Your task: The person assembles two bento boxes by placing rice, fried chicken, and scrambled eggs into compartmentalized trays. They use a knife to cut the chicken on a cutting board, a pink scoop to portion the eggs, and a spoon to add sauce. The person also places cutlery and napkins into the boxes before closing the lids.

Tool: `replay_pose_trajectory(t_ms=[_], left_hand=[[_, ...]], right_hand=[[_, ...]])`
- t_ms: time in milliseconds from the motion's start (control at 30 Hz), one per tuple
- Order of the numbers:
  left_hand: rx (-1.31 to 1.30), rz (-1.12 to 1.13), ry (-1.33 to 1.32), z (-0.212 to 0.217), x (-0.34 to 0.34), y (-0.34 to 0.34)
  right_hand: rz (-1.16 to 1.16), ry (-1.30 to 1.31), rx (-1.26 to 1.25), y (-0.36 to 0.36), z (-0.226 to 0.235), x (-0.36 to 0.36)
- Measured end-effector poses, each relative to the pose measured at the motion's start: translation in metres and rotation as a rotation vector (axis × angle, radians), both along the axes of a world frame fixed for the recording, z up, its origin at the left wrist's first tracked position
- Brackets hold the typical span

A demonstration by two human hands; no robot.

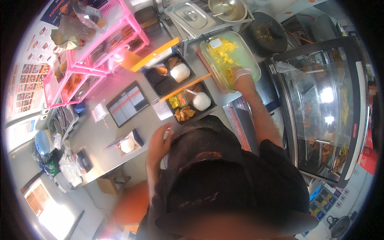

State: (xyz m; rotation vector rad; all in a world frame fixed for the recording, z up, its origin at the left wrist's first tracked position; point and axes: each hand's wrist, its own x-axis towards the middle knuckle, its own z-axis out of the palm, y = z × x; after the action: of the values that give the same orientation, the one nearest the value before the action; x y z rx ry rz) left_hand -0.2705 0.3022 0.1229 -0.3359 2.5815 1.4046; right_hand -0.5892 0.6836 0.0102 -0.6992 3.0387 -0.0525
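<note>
My right hand (241, 77), in a clear plastic glove, reaches into a pale green rectangular tub (256, 68). Its fingers are drawn together at the yellow chopped food (225, 52) inside. By the front of the counter, my left hand (160, 140) has loosely bent fingers and nothing visible in it. Just beyond it lies a black compartment meal tray (192, 102) with a white rice mound (201, 102), fried pieces, yellow food and a small packet. Behind that, a second black tray (163, 86) holds rice and brown food, with two compartments showing bare.
A tablet (128, 104) lies left of the trays; nearby sits a small box (136, 138) with a white mound. A pink rack (94, 60) stands at far left. A lidded steel pan (190, 18) and black wok (266, 34) are behind; a glass food cabinet (320, 108) is at right.
</note>
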Motion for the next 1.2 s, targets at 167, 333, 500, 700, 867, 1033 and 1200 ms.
replay_pose_trajectory(t_ms=[167,333,500,700,867,1033,1200], left_hand=[[0.007,0.03,-0.013,-0.002,0.003,-0.003],[-0.005,0.058,-0.004,0.0,0.007,-0.007],[-0.018,0.047,-0.026,0.003,0.004,-0.005],[-0.019,0.04,0.004,0.008,0.004,-0.007],[0.011,0.113,0.029,0.006,0.015,-0.011],[-0.007,0.102,-0.002,0.001,0.014,-0.013],[-0.022,0.074,-0.012,0.0,0.006,-0.017]], right_hand=[[-0.033,-0.123,0.121,0.015,-0.005,-0.016],[-0.036,-0.133,0.097,0.008,-0.003,-0.018],[-0.103,-0.145,-0.054,-0.008,0.01,-0.013],[-0.227,-0.413,0.37,-0.037,0.024,-0.035],[-0.063,-0.33,0.164,-0.047,0.057,-0.021],[0.031,-0.353,-0.074,-0.039,0.073,-0.013],[0.024,-0.445,-0.307,-0.028,0.084,-0.009]])
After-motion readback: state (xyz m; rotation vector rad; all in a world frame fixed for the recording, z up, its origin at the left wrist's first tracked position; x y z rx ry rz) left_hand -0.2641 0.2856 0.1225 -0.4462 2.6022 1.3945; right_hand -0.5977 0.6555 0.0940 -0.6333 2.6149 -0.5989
